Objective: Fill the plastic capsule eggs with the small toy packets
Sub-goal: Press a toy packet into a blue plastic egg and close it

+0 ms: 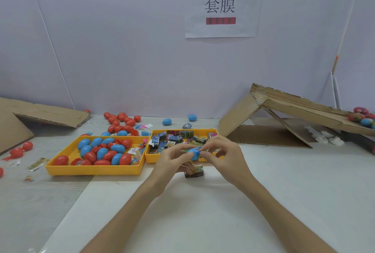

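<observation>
Both bare forearms reach forward from the lower edge and meet at mid-frame. The left grip (172, 161) curls its fingers round a blue capsule egg (192, 155). The right grip (225, 154) pinches that egg's end between thumb and forefinger, its other fingers bent.

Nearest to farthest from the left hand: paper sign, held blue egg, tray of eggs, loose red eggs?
1. blue egg, held in the left hand.
2. tray of eggs, just to the left.
3. loose red eggs, behind that tray.
4. paper sign, on the back wall.
</observation>
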Motion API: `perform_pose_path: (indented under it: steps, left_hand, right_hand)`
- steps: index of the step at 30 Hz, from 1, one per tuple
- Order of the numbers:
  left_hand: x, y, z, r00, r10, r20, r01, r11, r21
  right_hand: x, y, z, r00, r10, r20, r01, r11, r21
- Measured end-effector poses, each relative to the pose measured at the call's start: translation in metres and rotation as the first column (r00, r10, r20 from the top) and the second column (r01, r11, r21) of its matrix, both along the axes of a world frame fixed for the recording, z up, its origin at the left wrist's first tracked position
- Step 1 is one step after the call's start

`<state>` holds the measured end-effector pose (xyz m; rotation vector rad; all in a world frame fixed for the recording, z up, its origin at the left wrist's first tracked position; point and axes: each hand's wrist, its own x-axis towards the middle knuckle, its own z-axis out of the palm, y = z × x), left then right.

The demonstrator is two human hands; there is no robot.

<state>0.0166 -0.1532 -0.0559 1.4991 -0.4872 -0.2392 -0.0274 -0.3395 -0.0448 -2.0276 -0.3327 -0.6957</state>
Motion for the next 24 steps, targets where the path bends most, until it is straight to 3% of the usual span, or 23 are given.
perform_pose_path:
  steps: [17,24]
  left_hand:
    - [0.0000,-0.0015,-0.0005,0.992,0.067,0.105,-0.080,0.990,0.120]
    - [-0.0007,-0.0018,-0.0003,0.998,0.064,0.016,-0.065,0.996,0.055]
  right_hand:
    - [-0.0007,0.0030,-0.0023,1.000,0.022,-0.004,-0.022,0.998,-0.059]
    - [-0.0017,0.0034,-0.0012,0.999,0.020,-0.036,-0.022,0.998,-0.050]
